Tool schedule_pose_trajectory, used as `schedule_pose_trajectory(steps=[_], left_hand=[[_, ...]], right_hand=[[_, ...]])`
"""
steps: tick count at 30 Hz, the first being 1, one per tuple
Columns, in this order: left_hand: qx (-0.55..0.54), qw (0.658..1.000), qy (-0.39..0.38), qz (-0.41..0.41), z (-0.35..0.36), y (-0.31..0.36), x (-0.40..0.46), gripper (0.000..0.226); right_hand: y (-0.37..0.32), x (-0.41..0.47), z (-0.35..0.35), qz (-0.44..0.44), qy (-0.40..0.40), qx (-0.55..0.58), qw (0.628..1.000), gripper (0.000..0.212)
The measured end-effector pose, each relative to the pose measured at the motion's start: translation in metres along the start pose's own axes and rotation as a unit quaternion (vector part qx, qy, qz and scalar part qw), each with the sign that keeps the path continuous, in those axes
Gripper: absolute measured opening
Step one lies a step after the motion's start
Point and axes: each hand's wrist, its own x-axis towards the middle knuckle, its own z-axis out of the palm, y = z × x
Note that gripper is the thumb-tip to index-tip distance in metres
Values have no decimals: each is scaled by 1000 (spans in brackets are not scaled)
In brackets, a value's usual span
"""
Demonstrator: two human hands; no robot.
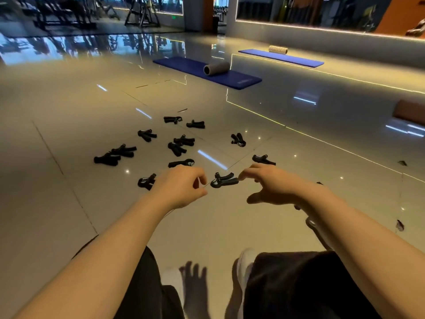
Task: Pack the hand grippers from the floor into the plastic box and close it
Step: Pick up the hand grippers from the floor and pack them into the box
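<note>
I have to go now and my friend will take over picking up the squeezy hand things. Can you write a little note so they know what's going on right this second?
Right hand: fingertips pinch one handle end of the nearest hand gripper, which looks just off the floor.
Left hand: loosely curled beside that gripper, holding nothing.
Other hand grippers: about a dozen lie scattered on the tiles ahead, one beside the left wrist, one past the right hand.
Plastic box: not clearly in view; something clear-edged shows under the right forearm, cannot tell what.
Done: nothing visibly packed.
Left: gather all grippers, box them, close it.
</note>
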Motion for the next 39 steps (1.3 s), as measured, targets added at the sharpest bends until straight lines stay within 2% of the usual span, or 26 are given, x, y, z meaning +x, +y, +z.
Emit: schedule_pose_trajectory(steps=[4, 6, 8, 11, 14, 17, 20, 22, 25, 29, 31, 35, 39], left_hand=[[7, 994, -107, -5, 10, -28, 35, 34], [65, 985, -157, -4, 4, -45, 64, 39], [114, 982, -146, -19, -7, -65, 99, 40], [64, 991, -108, -47, 0, -93, 154, 37], [42, 991, -107, -64, 35, -122, 194, 40], [138, 978, -153, -22, 75, -157, 223, 53], [174, 976, -131, -2, 123, -203, 250, 55], [143, 980, -135, -36, 165, -233, 253, 61], [141, 964, -204, -96, 231, -275, 237, 70], [132, 939, -267, -172, 288, -315, 209, 70], [133, 932, -282, -187, 298, -324, 199, 73], [126, 943, -239, -196, 294, -340, 202, 78], [133, 934, -280, -179, 296, -348, 217, 82]], right_hand=[[25, 60, 4, 42, 15, 78, 996, 83], [37, 96, -1, 53, 54, 82, 994, 85], [45, 125, 1, 51, 50, 77, 995, 85], [56, 167, 14, 25, -10, 18, 999, 84], [72, 219, 25, 19, -20, -46, 999, 82], [87, 275, 54, 22, -56, -107, 992, 81], [100, 325, 115, 28, -114, -109, 987, 76], [111, 348, 159, 12, -169, -141, 975, 74], [131, 369, 218, 1, -235, -166, 958, 73], [153, 385, 282, 57, -200, -112, 972, 77], [156, 385, 299, 59, -219, -106, 968, 76], [157, 383, 309, 49, -226, -116, 966, 74], [157, 387, 305, 39, -245, -167, 954, 85]])
